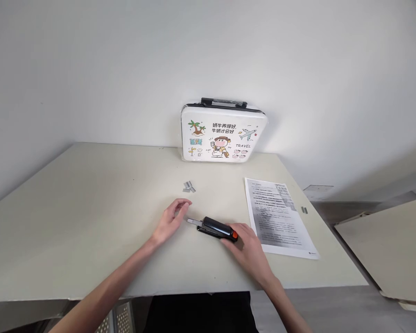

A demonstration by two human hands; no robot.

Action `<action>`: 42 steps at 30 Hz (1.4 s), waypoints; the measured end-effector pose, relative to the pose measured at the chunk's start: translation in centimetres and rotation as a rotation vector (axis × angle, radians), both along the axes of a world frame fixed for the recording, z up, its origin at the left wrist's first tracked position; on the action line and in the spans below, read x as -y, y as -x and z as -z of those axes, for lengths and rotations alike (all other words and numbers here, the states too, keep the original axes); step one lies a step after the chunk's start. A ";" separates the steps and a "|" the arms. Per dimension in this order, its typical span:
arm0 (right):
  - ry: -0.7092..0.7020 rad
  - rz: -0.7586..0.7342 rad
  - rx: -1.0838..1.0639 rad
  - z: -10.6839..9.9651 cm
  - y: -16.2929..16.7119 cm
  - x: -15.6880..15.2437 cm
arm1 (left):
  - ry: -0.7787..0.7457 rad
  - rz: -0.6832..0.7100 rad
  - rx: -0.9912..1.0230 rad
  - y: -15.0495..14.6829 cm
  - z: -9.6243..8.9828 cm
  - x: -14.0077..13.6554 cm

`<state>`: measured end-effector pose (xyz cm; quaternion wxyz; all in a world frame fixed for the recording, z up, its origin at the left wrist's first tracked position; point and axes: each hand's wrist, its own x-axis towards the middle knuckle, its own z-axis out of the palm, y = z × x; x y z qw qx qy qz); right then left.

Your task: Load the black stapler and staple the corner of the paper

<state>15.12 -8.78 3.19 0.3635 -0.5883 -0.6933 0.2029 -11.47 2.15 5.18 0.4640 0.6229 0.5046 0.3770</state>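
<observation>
A black stapler [213, 227] with an orange button at its rear end lies on the table. Its metal staple tray [194, 221] sticks out at the front, toward my left hand. My right hand [247, 249] grips the rear end of the stapler between thumb and fingers. Just left of the tray is my left hand [169, 219], apart from the stapler. Its thumb and fingertips come together in a pinch; anything between them is too small to make out. Several short grey staple strips [189, 186] lie in a small pile beyond my left hand.
A printed sheet of paper [280, 222] lies right of my right hand, with more grey staple strips [304, 210] beside it near the table's right edge. A white cartoon-printed case [223, 134] stands against the wall at the back of the table [90, 222].
</observation>
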 end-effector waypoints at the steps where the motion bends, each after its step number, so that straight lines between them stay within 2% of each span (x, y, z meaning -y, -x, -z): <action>1: -0.048 0.000 0.010 -0.1 0.2 0.0 | 0.054 -0.025 0.068 -0.2 0.1 0.4; 6: -0.416 0.006 0.058 -1.3 1.6 -0.1 | 0.437 -0.162 0.654 -1.1 0.2 1.8; 10: -0.690 -0.020 0.211 -2.4 2.6 -0.7 | 0.802 -0.077 0.873 -1.7 -1.0 1.7; 12: -0.764 -0.042 0.286 -2.5 2.9 -1.0 | 0.869 -0.057 0.930 -1.9 -1.7 1.5; 17: -0.816 -0.072 0.341 -2.1 3.0 -1.6 | 0.869 -0.124 0.985 -1.9 -2.1 1.4; 20: -0.808 -0.025 0.309 -2.3 2.7 -1.6 | 0.801 -0.168 0.902 -1.4 -1.2 1.1; 26: -0.766 0.142 0.234 -2.8 1.3 -0.6 | 0.201 -0.171 0.363 -0.4 1.1 -1.6; 29: -0.718 0.163 0.217 -2.4 0.3 0.3 | 0.063 -0.186 0.263 -0.6 1.4 -4.4; 34: -0.557 0.170 0.138 -0.9 -0.9 1.6 | -0.101 -0.090 0.126 -1.7 1.1 -7.8; 37: -0.442 0.195 0.025 -0.1 -1.2 1.8 | -0.191 -0.073 0.087 -1.7 0.9 -7.5; 40: -0.318 0.204 -0.089 0.1 -1.2 1.3 | -0.299 -0.054 0.017 -0.9 0.6 -5.8; 42: -0.232 0.206 -0.171 -0.1 -1.0 0.8 | -0.303 -0.018 -0.026 -0.4 0.2 -4.3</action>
